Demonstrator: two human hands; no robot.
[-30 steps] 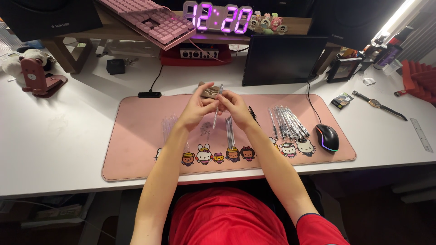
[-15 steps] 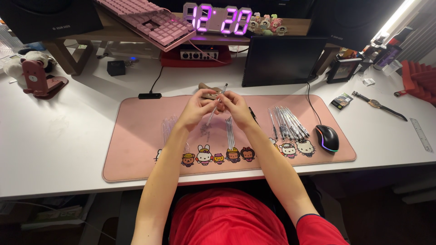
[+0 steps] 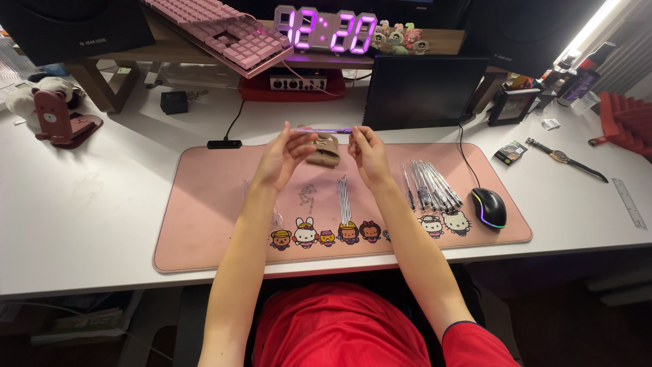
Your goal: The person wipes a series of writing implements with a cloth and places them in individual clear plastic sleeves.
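Observation:
Both hands are raised over the pink desk mat (image 3: 204, 224). My left hand (image 3: 282, 158) and my right hand (image 3: 365, 153) pinch the two ends of a thin pen (image 3: 324, 130), held level between them. Behind it on the mat sits a small tan box (image 3: 324, 151). Under my hands lie a bundle of thin refills (image 3: 344, 199), some small springs (image 3: 308, 198) and clear pen parts (image 3: 261, 194). A row of several clear pens (image 3: 431, 185) lies to the right of my right hand.
A black mouse (image 3: 489, 207) sits at the mat's right end. Behind are a dark tablet (image 3: 422, 92), a glowing digital clock (image 3: 331, 30), a pink keyboard (image 3: 221, 30) on a shelf, a wristwatch (image 3: 564, 158), a ruler (image 3: 630, 202) and a bear-shaped stand (image 3: 60, 117).
My hands have moved apart. The pen, earlier held close between bunched fingers, is now stretched level between the two hands.

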